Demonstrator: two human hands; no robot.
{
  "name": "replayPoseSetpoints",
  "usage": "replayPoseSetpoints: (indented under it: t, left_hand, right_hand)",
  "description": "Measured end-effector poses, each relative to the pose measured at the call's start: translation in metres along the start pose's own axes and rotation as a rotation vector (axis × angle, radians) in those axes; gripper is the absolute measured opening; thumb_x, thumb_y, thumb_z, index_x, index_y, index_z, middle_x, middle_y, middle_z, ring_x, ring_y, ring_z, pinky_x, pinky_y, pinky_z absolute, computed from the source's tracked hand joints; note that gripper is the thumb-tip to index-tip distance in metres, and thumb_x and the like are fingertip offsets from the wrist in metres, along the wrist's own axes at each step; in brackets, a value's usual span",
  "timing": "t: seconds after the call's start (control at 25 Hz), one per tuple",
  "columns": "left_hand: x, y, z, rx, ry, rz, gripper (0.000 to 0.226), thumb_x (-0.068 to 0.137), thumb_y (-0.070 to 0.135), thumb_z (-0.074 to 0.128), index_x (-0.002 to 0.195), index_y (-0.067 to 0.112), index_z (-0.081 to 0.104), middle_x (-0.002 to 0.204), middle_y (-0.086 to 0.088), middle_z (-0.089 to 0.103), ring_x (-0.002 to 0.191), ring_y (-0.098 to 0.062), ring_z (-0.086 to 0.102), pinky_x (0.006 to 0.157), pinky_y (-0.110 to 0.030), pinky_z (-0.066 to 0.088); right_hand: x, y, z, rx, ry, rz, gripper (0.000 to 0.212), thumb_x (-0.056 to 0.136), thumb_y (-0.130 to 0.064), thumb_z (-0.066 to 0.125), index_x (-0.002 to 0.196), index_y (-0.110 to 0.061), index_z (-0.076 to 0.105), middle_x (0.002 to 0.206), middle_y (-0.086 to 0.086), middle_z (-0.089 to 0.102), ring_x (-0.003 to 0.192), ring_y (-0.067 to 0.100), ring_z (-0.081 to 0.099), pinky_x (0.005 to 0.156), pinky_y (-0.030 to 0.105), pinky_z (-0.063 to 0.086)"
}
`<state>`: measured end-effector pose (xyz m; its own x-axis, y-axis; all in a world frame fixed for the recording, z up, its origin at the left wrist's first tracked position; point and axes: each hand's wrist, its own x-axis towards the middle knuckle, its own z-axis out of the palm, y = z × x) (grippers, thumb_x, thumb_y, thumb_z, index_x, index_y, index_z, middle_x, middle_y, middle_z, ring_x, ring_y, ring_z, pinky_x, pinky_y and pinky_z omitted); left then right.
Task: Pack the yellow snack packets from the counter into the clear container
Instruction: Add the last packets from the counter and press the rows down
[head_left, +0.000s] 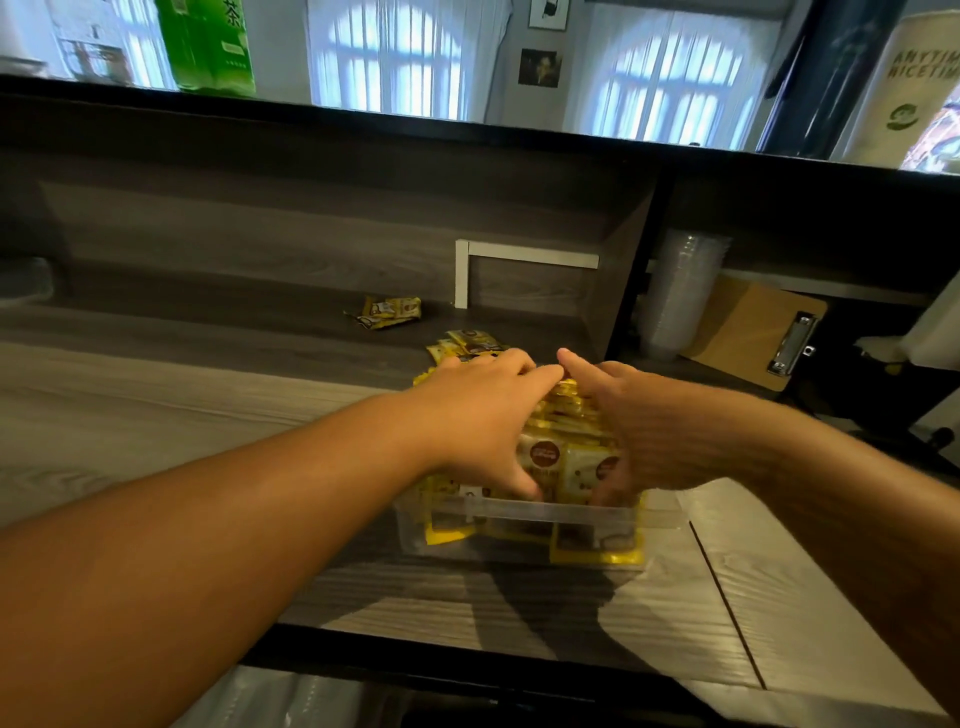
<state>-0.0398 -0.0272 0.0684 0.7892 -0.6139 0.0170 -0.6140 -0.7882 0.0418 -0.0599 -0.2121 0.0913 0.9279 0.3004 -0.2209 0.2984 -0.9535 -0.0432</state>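
Left hand (488, 415), right hand (639, 421) both curl round yellow packets (563, 457) heaped in clear container (519, 512); loose packets (389, 312) behind on counter (208, 415).

Café service counter (156, 395): stacked plastic cups (675, 296), clipboard (753, 332).

We see clear plastic container (524, 512) on grey wooden counter (156, 395), yellow snack packets (566, 457) inside; loose yellow packets (389, 312) behind, brown clipboard (748, 327) right.

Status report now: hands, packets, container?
Left hand and right hand hold packet bundle over clear container. Loose packets remain on counter.
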Motion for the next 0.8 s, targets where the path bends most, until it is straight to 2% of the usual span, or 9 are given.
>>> replayPoseSetpoints:
  t: [0.08, 0.2, 0.28, 0.4, 0.48, 0.56, 0.64, 0.72, 0.8]
  left_hand:
    - [-0.003, -0.015, -0.013, -0.283, 0.121, -0.012, 0.084, 0.08, 0.067, 0.066, 0.151, 0.036, 0.034, 0.151, 0.01, 0.038, 0.134, -0.012, 0.04, 0.105, -0.037, 0.042]
    - [0.006, -0.057, -0.014, -0.669, 0.459, -0.233, 0.035, 0.102, 0.046, 0.045, 0.129, 0.032, 0.062, 0.121, 0.009, 0.062, 0.108, -0.009, 0.058, 0.084, -0.03, 0.048]
    - [0.016, -0.086, 0.004, -0.724, 0.449, -0.346, 0.03, 0.106, 0.032, 0.044, 0.126, 0.03, 0.066, 0.108, 0.006, 0.069, 0.098, -0.017, 0.065, 0.08, -0.034, 0.054]
    - [0.035, -0.109, 0.039, -0.707, 0.32, -0.32, 0.032, 0.105, 0.02, 0.046, 0.129, 0.029, 0.066, 0.116, 0.005, 0.069, 0.097, -0.01, 0.063, 0.071, -0.021, 0.044]
    - [0.045, -0.118, 0.05, -0.769, 0.325, -0.309, 0.035, 0.105, 0.018, 0.046, 0.131, 0.029, 0.065, 0.129, 0.003, 0.066, 0.109, -0.011, 0.06, 0.077, -0.02, 0.043]
    - [0.055, -0.127, 0.059, -0.781, 0.347, -0.304, 0.037, 0.105, 0.017, 0.046, 0.138, 0.028, 0.06, 0.142, 0.002, 0.058, 0.128, -0.014, 0.053, 0.095, -0.026, 0.044]
    - [0.065, -0.134, 0.07, -0.616, 0.284, -0.277, 0.045, 0.105, 0.018, 0.048, 0.149, 0.028, 0.046, 0.157, -0.001, 0.042, 0.149, -0.019, 0.028, 0.115, -0.037, 0.031]
    - [0.073, -0.134, 0.075, -0.393, 0.127, -0.266, 0.044, 0.105, 0.033, 0.047, 0.149, 0.032, 0.042, 0.159, -0.003, 0.039, 0.154, -0.021, 0.011, 0.12, -0.053, 0.017]
    - [0.078, -0.133, 0.075, -0.298, 0.079, -0.326, 0.038, 0.104, 0.047, 0.041, 0.138, 0.033, 0.05, 0.147, -0.005, 0.051, 0.149, -0.026, 0.027, 0.117, -0.06, 0.019]
  right_hand:
    - [0.001, 0.0, -0.016, 0.209, 0.009, -0.045, 0.124, 0.058, -0.057, 0.078, 0.152, -0.04, -0.001, 0.155, -0.006, 0.026, 0.136, 0.02, 0.034, 0.108, 0.04, 0.033]
    - [0.018, 0.005, -0.03, 0.459, 0.174, -0.083, 0.076, 0.077, -0.056, 0.06, 0.146, -0.039, 0.033, 0.145, -0.008, 0.045, 0.127, 0.013, 0.045, 0.093, 0.023, 0.042]
    - [0.044, 0.008, -0.031, 0.476, 0.239, -0.083, 0.047, 0.094, -0.048, 0.046, 0.139, -0.035, 0.046, 0.132, -0.013, 0.055, 0.117, 0.006, 0.051, 0.081, 0.014, 0.038]
    - [0.078, 0.014, -0.025, 0.554, 0.134, -0.008, 0.036, 0.102, -0.036, 0.04, 0.136, -0.035, 0.052, 0.131, -0.012, 0.055, 0.116, 0.007, 0.05, 0.093, 0.025, 0.038]
    - [0.098, 0.02, -0.02, 0.556, 0.064, 0.016, 0.035, 0.103, -0.03, 0.04, 0.135, -0.036, 0.053, 0.13, -0.01, 0.053, 0.12, 0.011, 0.048, 0.101, 0.032, 0.037]
    - [0.121, 0.024, -0.02, 0.473, 0.026, -0.011, 0.037, 0.103, -0.022, 0.041, 0.135, -0.035, 0.052, 0.131, -0.01, 0.053, 0.121, 0.01, 0.046, 0.105, 0.033, 0.034]
    - [0.143, 0.027, -0.02, 0.386, -0.013, -0.063, 0.04, 0.1, -0.016, 0.044, 0.136, -0.033, 0.051, 0.131, -0.008, 0.055, 0.122, 0.011, 0.049, 0.108, 0.036, 0.034]
    - [0.163, 0.027, -0.02, 0.351, -0.077, -0.08, 0.044, 0.097, -0.015, 0.048, 0.135, -0.038, 0.051, 0.126, -0.006, 0.059, 0.116, 0.013, 0.054, 0.106, 0.041, 0.038]
    - [0.183, 0.025, -0.019, 0.317, -0.138, -0.078, 0.051, 0.095, -0.018, 0.05, 0.135, -0.048, 0.047, 0.124, -0.007, 0.06, 0.112, 0.012, 0.056, 0.103, 0.042, 0.042]
